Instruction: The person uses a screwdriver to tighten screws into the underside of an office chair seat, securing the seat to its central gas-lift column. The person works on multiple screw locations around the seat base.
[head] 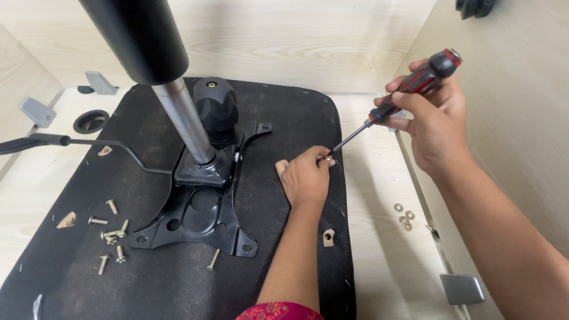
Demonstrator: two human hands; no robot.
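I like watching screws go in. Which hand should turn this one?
The right hand, probably: it already grips the screwdriver, whose tip meets the screw that the left hand pinches steady on the seat underside.

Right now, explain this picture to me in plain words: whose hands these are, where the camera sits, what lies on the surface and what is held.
There is no machine here, just one person's two bare hands, seen from a camera worn on that person's head and looking down.

The surface is the black underside of a chair seat, lying on a pale wooden floor. Bolted onto it is a black metal plate with a shiny steel post rising from it and a black knob beside the post.

The right hand holds a red and black screwdriver. Its tip meets a small screw pinched in the left hand, which rests on the seat.

Loose screws lie on the seat at the left. A few washers lie on the floor at the right.
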